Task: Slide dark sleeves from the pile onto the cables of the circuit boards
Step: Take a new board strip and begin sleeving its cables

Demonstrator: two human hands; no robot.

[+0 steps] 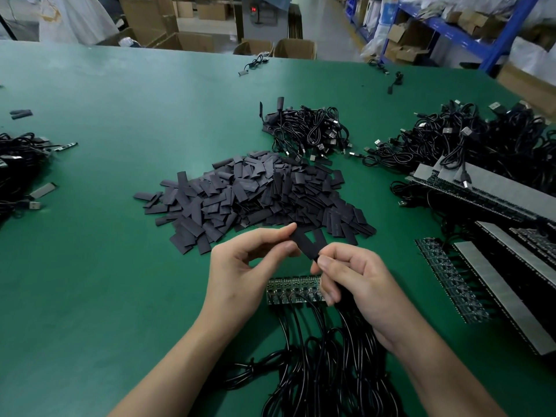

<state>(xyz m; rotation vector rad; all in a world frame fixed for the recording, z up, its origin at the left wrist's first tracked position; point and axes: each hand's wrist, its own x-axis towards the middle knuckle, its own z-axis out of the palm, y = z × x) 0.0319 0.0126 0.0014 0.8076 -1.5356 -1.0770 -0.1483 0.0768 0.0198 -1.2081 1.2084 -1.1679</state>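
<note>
Left hand (pixel 240 266): raised above the matte green tabletop (pixel 120 121), thumb and forefinger pinching the far end of one flat dark grey sleeve (pixel 303 244). Right hand (pixel 364 287): just beside the left, fingers curled, thumb and forefinger pinching the sleeve's near end; whether a cable end sits inside that grip cannot be told. Directly beneath both hands: a row of small green circuit boards (pixel 288 291) flat on the tabletop, its thin black cables (pixel 316 371) trailing toward the person in a loose tangle between the forearms. Just beyond the fingertips: a broad pile of flat dark grey sleeves (pixel 240 197). Beyond the pile: a bundle of black USB leads (pixel 310 130). Right of the right hand: long grey-backed strips of circuit boards (pixel 493 266), with a heap of black leads (pixel 469 142) behind them.
</note>
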